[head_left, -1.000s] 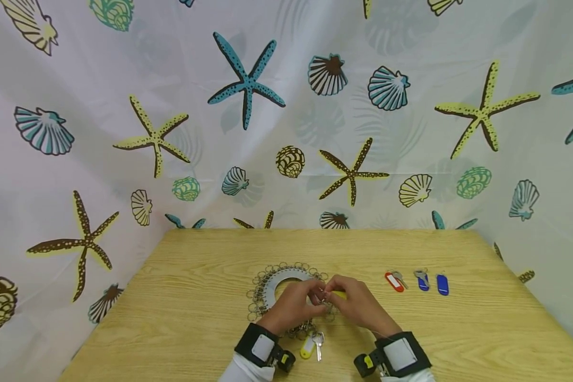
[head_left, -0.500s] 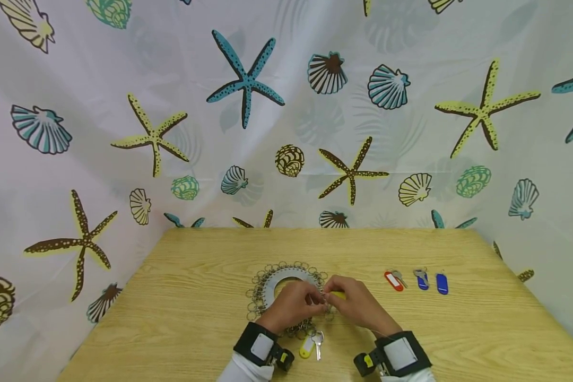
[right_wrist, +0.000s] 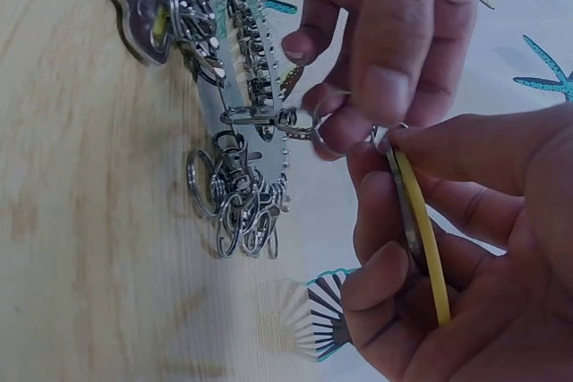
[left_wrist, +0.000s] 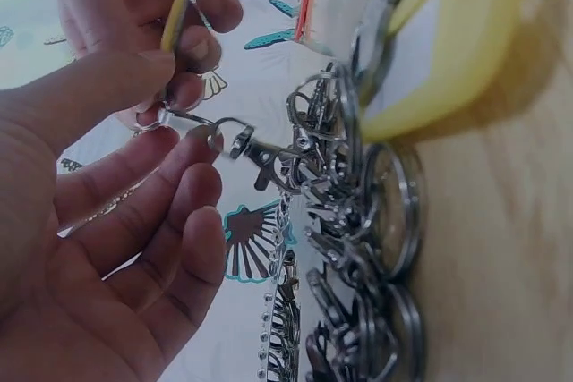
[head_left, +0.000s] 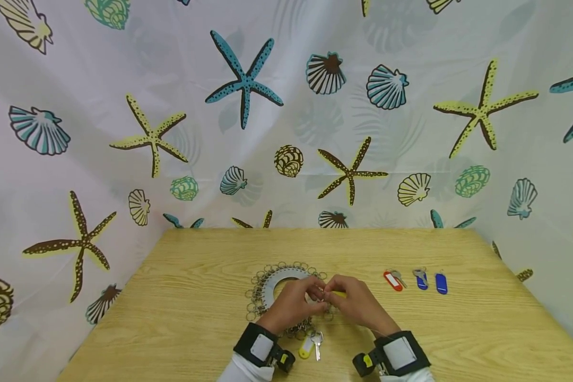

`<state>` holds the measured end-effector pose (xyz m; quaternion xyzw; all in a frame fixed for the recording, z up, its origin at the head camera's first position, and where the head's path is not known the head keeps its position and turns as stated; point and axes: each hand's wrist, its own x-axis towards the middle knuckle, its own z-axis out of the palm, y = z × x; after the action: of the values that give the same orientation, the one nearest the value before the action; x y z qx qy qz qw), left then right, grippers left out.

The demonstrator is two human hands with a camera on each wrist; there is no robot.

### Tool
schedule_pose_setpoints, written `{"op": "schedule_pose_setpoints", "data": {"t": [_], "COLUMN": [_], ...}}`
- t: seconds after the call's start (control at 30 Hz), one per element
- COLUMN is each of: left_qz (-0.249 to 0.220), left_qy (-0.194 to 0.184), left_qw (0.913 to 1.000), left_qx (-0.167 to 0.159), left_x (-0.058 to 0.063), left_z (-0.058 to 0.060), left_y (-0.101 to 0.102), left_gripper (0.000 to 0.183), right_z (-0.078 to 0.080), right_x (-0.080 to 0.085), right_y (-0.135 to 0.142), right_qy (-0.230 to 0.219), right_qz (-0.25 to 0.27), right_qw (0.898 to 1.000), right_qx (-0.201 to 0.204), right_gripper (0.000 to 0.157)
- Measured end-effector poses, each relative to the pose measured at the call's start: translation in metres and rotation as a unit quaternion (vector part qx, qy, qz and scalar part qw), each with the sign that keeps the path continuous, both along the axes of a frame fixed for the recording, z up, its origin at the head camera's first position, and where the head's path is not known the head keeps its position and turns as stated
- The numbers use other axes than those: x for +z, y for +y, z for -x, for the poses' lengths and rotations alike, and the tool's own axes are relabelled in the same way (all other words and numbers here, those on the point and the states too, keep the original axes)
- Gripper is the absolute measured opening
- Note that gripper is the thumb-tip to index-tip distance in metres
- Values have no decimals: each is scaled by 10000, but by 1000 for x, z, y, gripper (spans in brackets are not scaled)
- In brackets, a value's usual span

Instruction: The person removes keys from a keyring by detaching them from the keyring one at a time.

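My right hand (head_left: 358, 303) pinches a yellow key tag (right_wrist: 425, 234) with a metal key lying along it. Opposite, my left hand (head_left: 293, 302) pinches at a split ring (right_wrist: 327, 134) between thumb and fingers. That ring hangs from a swivel clip (left_wrist: 255, 151) on the round metal key holder (head_left: 269, 289), a flat grey plate edged with many clips and rings. The fingertips of both hands meet where the tag's small ring (right_wrist: 376, 133) comes up to the split ring. Fingers partly hide that joint, and I cannot tell whether the two rings are linked.
Another yellow tag (head_left: 306, 347) with a key (head_left: 317, 344) lies at the holder's near edge. To the right on the wooden table (head_left: 200, 318) are a red tag (head_left: 392, 281) with a key, a blue tag (head_left: 422, 281) with a key, and another blue tag (head_left: 441, 284).
The left hand's thumb and fingers draw together at the ring, then part slightly again. The right hand stays nearly in place with the yellow tag. Things on the table lie as before.
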<state>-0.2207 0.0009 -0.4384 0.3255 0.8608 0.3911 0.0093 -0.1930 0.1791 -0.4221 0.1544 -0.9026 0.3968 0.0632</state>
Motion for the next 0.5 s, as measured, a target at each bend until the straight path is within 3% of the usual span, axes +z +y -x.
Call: {"op": "schedule_pose_setpoints", "data": {"t": [0.17, 0.5], "left_qz": [192, 88], "left_qy": [363, 62], "left_qw": [9991, 9993], "left_qx": [-51, -357], "left_x": [-3, -2], "left_z": [2, 4], "left_y": [1, -8], "left_gripper": [19, 17], "right_z": [0, -3], "right_x": [1, 6], "right_y": [1, 4], "right_qy": [29, -170], "right_qz": [98, 274], "right_qw": [9999, 9966], "right_qx": [117, 754], "right_gripper": [9, 5]}}
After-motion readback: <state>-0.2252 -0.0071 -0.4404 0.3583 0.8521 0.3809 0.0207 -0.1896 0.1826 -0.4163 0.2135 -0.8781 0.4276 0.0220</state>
